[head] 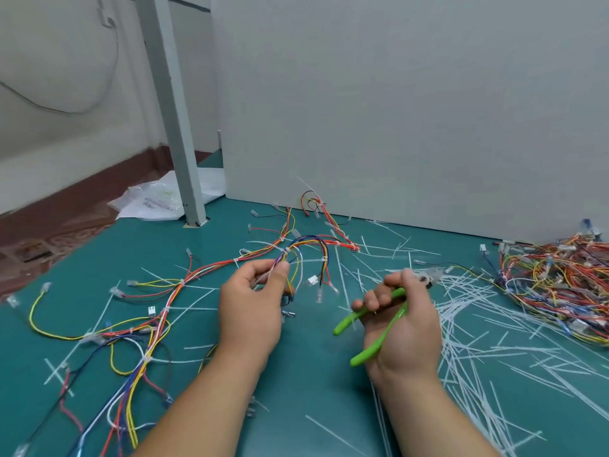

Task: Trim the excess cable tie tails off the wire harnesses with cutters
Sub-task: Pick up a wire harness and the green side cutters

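A wire harness (171,298) of red, yellow, blue and white wires with white cable ties sprawls over the green table (313,374), from the lower left up to the centre. My left hand (253,308) pinches a bundle of its wires near a tie, lifted a little off the table. My right hand (402,321) grips green-handled cutters (375,328), handles spread and jaws pointing up right, away from the harness. The jaws hold nothing.
Cut white tie tails (494,341) litter the table, thickest at the right. A heap of other harnesses (557,285) lies at the far right. A grey panel (395,110) stands behind, with a grey post (178,127) and plastic bags (155,201) at the back left.
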`<move>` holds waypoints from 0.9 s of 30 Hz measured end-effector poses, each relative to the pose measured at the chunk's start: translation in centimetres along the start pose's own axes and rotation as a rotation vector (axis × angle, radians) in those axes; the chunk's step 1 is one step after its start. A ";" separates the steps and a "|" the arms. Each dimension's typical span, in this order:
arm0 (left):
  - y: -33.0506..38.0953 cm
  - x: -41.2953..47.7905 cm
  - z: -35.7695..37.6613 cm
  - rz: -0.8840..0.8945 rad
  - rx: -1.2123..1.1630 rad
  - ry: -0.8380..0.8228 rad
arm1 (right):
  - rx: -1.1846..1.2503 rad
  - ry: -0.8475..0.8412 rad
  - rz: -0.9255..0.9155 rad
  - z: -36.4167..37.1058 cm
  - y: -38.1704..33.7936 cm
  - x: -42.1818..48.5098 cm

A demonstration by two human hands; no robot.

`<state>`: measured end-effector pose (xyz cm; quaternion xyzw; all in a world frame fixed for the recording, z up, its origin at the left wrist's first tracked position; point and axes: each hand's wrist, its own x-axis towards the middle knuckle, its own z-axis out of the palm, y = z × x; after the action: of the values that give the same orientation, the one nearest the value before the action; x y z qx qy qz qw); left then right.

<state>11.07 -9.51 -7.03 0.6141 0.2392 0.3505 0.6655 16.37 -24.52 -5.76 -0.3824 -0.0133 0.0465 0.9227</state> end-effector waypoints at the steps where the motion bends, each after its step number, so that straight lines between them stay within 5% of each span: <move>1: 0.1 -0.1 0.0 0.019 0.009 0.008 | -0.055 -0.042 -0.020 0.1 0.2 -0.5; 7: 0.7 -2.7 0.8 0.205 0.102 -0.263 | -0.398 -0.130 -0.055 0.7 1.8 -1.7; 13: 1.2 -3.4 0.5 0.692 0.530 -0.453 | -0.281 -0.112 0.112 0.3 1.1 -0.8; 18: 1.0 -3.7 0.7 0.846 0.653 -0.407 | -0.115 -0.108 0.196 0.1 0.6 -0.3; 22: 1.2 -3.4 0.4 0.737 0.548 -0.221 | -0.002 0.007 0.222 0.1 0.2 0.4; 27: 0.6 -3.3 0.1 0.339 0.503 -0.397 | 0.072 0.030 0.323 -0.2 -0.3 0.6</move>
<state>8.97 -12.08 -6.76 0.8457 0.0787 0.2598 0.4595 17.00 -24.80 -5.70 -0.3468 0.0638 0.1888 0.9165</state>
